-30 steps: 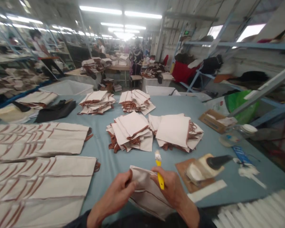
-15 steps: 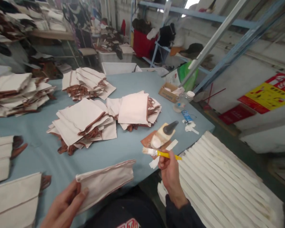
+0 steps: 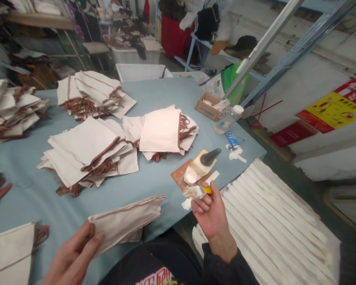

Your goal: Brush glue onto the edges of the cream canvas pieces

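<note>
Blue worktable (image 3: 166, 95): cloth bag (image 3: 127, 217) is gripped by left hand (image 3: 72, 255), long axis aimed toward brush (image 3: 197, 192) pinched in right hand (image 3: 211, 215).

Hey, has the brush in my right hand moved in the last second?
Yes. The brush has swung right, off the cloth piece, and now sits just in front of the glue bottle.
</note>
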A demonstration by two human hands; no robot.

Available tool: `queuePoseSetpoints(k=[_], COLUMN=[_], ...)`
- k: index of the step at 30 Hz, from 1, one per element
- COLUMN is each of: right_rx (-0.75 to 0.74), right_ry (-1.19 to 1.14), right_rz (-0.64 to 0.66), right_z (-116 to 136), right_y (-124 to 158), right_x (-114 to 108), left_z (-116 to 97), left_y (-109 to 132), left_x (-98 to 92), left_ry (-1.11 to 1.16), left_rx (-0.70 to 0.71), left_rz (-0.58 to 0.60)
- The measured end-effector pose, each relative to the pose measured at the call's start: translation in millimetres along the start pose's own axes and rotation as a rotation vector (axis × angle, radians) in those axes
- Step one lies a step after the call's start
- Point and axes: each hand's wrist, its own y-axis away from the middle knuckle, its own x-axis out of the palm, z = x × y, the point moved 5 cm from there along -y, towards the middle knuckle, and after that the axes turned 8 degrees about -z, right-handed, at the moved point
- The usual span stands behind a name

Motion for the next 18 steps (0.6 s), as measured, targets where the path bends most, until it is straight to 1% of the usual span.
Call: queuePoseSetpoints(k=[2,4,7,9,11,13,18], right_rx=[0.096,0.179,0.248,0.281,0.295,0.276,0.211], right_ry=[-0.081,-0.136,-0.160,-0.187,-0.211,-0.204,-0.166], right_rz=[-0.007,0.040,0.118,0.135,0.140,0.144,0.113], right_z=[-3,-7,-13,-17,-19,-20,-16], right_y=[1,4,7,7,5,1,-10], right_x=[7,18,31,36,38,37,24], left_z=[3,7,13,15,16,14,12], left_y=[-4,-7,-10,-11,-12,-13,-19], left_x=[-0.3,-0.6,-1.3,-1.6,-1.1,0.5,6.1], left_ry=[-0.020,-0.036,-0.056,-0.068,-0.070,-0.057,-0.022], left_rx=[-0.006,-0.008,-0.006,-0.015,-0.026,-0.029,-0.038], left_rz=[-0.007,-0.004,-0.002,-0.007,-0.011,-0.004,0.018])
